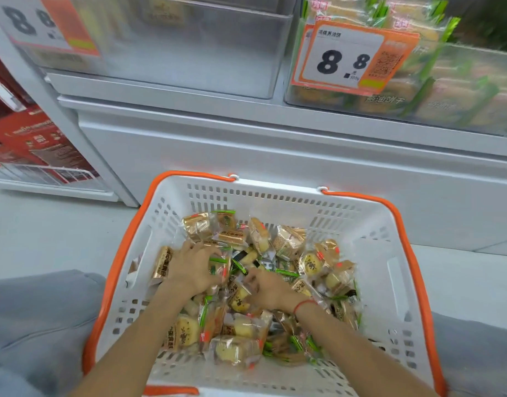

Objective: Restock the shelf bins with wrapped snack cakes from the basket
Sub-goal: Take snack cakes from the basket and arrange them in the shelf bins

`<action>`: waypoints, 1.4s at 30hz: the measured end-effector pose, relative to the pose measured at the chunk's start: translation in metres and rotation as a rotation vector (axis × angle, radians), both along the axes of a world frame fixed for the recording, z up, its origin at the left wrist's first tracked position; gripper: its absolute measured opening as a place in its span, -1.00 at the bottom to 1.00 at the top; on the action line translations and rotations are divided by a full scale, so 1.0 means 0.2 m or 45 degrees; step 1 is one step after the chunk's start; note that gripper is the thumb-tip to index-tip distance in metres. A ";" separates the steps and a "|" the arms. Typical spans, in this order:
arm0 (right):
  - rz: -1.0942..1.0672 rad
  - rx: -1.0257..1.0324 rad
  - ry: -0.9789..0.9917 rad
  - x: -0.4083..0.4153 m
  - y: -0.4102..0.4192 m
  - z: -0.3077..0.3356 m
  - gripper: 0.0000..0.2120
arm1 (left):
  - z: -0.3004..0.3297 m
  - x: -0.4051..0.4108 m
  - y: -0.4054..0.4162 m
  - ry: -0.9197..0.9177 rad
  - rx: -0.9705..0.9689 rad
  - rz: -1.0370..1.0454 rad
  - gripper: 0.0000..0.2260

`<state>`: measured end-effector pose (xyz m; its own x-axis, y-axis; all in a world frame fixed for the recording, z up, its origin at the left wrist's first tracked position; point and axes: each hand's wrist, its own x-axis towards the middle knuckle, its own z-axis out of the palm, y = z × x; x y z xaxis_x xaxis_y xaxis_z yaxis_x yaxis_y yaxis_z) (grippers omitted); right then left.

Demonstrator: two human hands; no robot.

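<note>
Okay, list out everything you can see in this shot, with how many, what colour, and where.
white slotted plastic basket with orange handles: one, on the floor, centre
clear-wrapped golden snack cakes: many, piled in the basket
clear plastic shelf bin: one, looks nearly empty, upper left
clear bin of green-trimmed biscuit packs: one, full, upper right
orange-and-white 8.8 price tags: two, on the bins
red cartons: several, far left
left hand: fingers on packs
right hand: fingers curled among packs

My basket (384, 233) is matt white plastic with slotted walls and smooth orange handles (401, 213). The snack cakes (235, 349) sit in glossy, crinkled clear wrap. The shelf bins (206, 53) above are clear glossy plastic, the price card (349, 57) matt paper, my trousers (40, 316) soft grey cloth
</note>
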<state>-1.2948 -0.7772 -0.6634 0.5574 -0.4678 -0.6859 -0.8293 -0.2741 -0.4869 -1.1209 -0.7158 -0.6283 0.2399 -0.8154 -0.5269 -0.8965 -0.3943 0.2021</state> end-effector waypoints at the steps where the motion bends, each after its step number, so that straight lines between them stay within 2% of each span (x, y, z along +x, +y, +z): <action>1: -0.069 0.007 -0.012 -0.01 -0.02 -0.01 -0.81 | 0.00 -0.01 0.00 -0.013 -0.006 0.001 -0.49; 2: -0.146 -0.024 -0.046 -0.01 -0.04 0.00 -0.90 | 0.01 -0.02 0.00 -0.025 -0.015 0.005 -0.51; 4: -0.395 -0.079 -0.098 0.02 -0.08 0.00 -0.62 | 0.03 -0.02 -0.01 -0.019 -0.025 0.025 -0.54; 6: -0.690 -0.024 -0.143 0.06 -0.10 -0.03 -0.55 | 0.04 -0.02 -0.02 0.000 -0.022 0.046 -0.58; 7: -0.753 -0.042 -0.132 0.10 -0.09 -0.03 -0.56 | 0.04 -0.01 -0.02 0.004 -0.018 0.060 -0.59; 9: -0.742 -0.274 -0.118 0.15 -0.05 -0.05 -0.70 | 0.04 0.00 -0.01 0.010 -0.037 0.105 -0.60; 11: -0.655 -0.524 -0.123 0.18 0.00 -0.02 -0.92 | 0.03 0.01 -0.01 0.014 -0.085 0.160 -0.62; 13: -0.380 -0.651 -0.138 0.20 0.02 -0.03 -0.72 | 0.01 0.02 0.00 0.006 -0.125 0.195 -0.62; 15: -0.124 -0.662 -0.089 0.19 0.01 -0.04 -0.58 | 0.01 0.01 0.00 0.000 -0.142 0.200 -0.61; 18: 0.111 -0.651 0.024 0.19 -0.05 -0.03 -0.55 | 0.00 0.02 0.01 0.038 -0.137 0.195 -0.60; 21: 0.396 -0.798 0.134 0.18 -0.11 -0.04 -0.48 | -0.01 0.03 0.02 0.059 -0.131 0.188 -0.58; 23: 0.484 -0.845 0.120 0.15 -0.12 -0.05 -0.51 | -0.01 0.03 0.03 0.061 -0.141 0.182 -0.58; 26: 0.490 -0.697 0.027 0.07 -0.14 0.01 -0.75 | 0.00 0.03 0.02 0.069 -0.100 0.140 -0.56; 30: 0.190 -0.221 -0.099 -0.05 -0.22 0.22 -0.75 | 0.07 0.01 -0.06 0.169 -0.079 0.116 -0.50; 33: -0.023 0.076 -0.156 -0.13 -0.32 0.42 -0.68 | 0.23 -0.05 -0.17 0.608 -0.141 0.146 -0.47; 36: -0.091 0.180 -0.256 -0.18 -0.40 0.67 -0.75 | 0.45 -0.13 -0.27 0.927 -0.196 0.106 -0.54; 40: -0.127 0.107 -0.381 -0.25 -0.51 0.99 -0.75 | 0.70 -0.23 -0.35 1.010 -0.546 0.096 -0.84; 42: -0.157 0.054 -0.486 -0.29 -0.54 1.17 -0.78 | 0.83 -0.26 -0.39 1.047 -0.708 0.078 -0.88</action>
